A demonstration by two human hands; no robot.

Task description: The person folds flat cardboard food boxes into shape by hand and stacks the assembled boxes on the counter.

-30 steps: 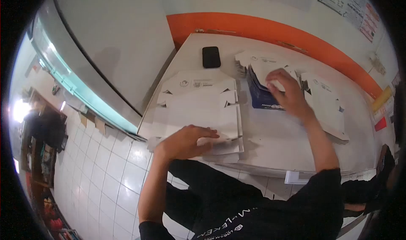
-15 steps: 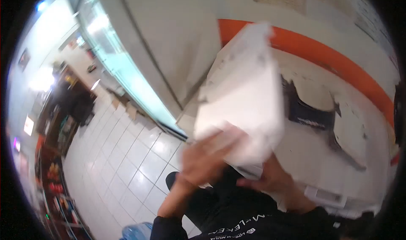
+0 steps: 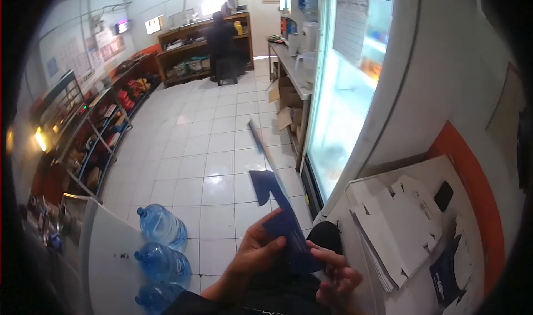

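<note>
A flat die-cut cardboard box blank (image 3: 285, 226), dark blue on the face I see, stands tilted nearly edge-on above my lap. My left hand (image 3: 256, 252) grips its left side, thumb laid on the blue face. Fingers of my right hand (image 3: 337, 271) pinch its lower right edge; part of this hand is blurred. To the right, a stack of white cardboard blanks (image 3: 397, 220) lies on the table (image 3: 355, 248). Another blank with a dark blue panel (image 3: 446, 276) and a black phone-like object (image 3: 443, 195) lie near it.
Several blue water bottles (image 3: 162, 224) stand on the tiled floor (image 3: 216, 204) beside a white panel (image 3: 111, 254). A glass-door fridge (image 3: 344, 87) rises ahead right. Shelves (image 3: 102, 143) run along the left. A person in dark clothes (image 3: 222, 46) is at the far counter (image 3: 166, 54).
My view has swung left from the table toward the room. The blank, earlier blurred with its white side showing, is now turned nearly edge-on with its blue side visible. Both hands remain on it.
</note>
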